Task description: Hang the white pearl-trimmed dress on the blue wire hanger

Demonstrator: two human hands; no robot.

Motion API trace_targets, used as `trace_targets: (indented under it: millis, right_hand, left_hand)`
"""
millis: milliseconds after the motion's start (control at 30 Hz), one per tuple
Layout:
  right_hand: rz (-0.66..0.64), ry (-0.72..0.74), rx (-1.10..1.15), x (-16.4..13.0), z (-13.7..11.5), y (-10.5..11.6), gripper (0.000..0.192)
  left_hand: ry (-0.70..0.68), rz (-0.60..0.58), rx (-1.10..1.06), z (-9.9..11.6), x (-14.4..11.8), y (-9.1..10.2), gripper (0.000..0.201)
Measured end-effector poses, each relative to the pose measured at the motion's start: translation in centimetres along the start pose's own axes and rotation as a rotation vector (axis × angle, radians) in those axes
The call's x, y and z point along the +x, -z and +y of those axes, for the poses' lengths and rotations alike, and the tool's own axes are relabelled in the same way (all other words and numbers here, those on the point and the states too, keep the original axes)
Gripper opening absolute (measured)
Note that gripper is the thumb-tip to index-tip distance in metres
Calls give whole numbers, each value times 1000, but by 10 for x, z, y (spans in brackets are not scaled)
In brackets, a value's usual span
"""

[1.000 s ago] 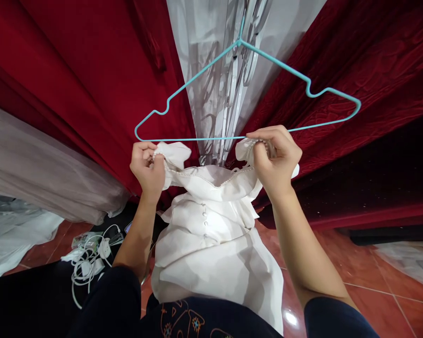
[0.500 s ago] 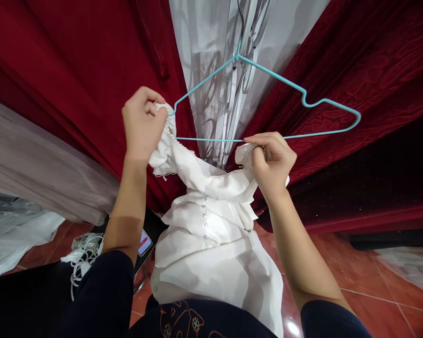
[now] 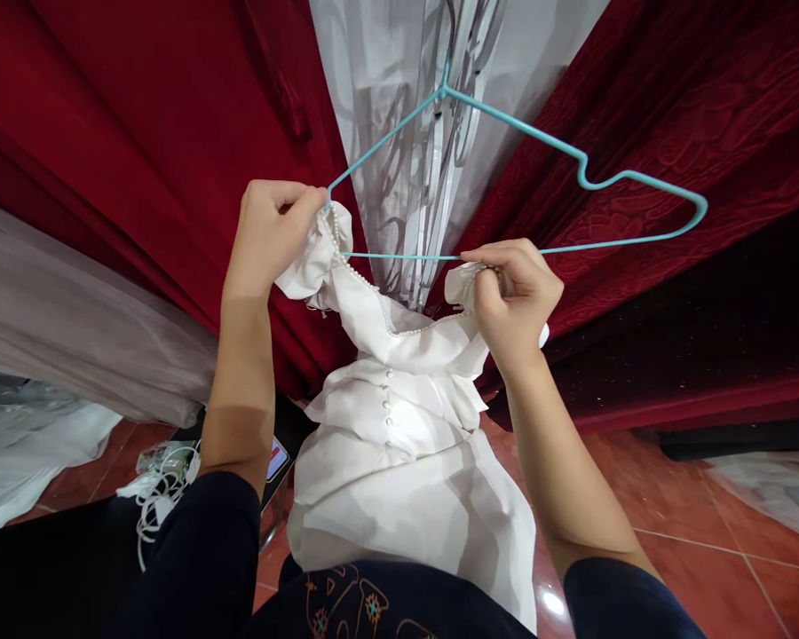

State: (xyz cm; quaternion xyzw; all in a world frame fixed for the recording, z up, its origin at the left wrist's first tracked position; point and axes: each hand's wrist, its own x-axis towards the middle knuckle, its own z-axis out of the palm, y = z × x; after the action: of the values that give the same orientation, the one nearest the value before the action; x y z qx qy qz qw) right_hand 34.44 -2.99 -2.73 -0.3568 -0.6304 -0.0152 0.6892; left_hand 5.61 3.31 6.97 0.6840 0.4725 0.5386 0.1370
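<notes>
A white dress point(image 3: 399, 417) with a pearl-trimmed neckline and a row of small covered buttons hangs down in front of me. My left hand point(image 3: 270, 231) pinches its left shoulder, close against the left end of a light blue hanger point(image 3: 519, 133); that end of the hanger is inside the ruffled sleeve. My right hand point(image 3: 519, 297) is closed on the right shoulder of the dress, its fingertips touching the hanger's bottom bar. The hanger's notched right arm is bare and sticks out past my right hand. The hanger's hook is partly lost against the background.
Red curtains point(image 3: 139, 133) hang on both sides, with white sheer fabric and a metal frame point(image 3: 426, 177) between them. At lower left a black surface point(image 3: 53, 559) bears a white cable point(image 3: 156, 506) and a phone point(image 3: 276, 459). Red tiles point(image 3: 692, 559) cover the floor.
My left hand has shifted its fingers from the ruffled edge up to the hanger's left end. The hanger has tilted slightly, its right end moving outward and up. My right hand has barely moved.
</notes>
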Motion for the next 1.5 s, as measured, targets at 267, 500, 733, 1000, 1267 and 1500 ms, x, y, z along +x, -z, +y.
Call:
trace_targets:
  millis: [267, 500, 733, 1000, 1267, 1500]
  right_hand:
    - [-7, -8, -12, -2, -1, -3, 37]
    - [-75, -39, -38, 1, -10, 7, 36]
    - [12, -17, -147, 5, -15, 27, 41]
    - [582, -138, -276, 34, 59, 112, 28]
    - [402, 56, -218, 90, 65, 86, 30]
    - [441, -44, -195, 93, 80, 75, 36]
  left_hand:
    - [-501, 23, 41, 30, -58, -69, 23]
    - [-490, -135, 44, 26, -85, -109, 33]
    - [-439, -206, 48, 32, -75, -105, 35]
    - [-381, -213, 125, 28, -73, -100, 40]
    - [-384, -240, 129, 35, -77, -101, 38]
    - [-391, -239, 165, 30, -77, -95, 37]
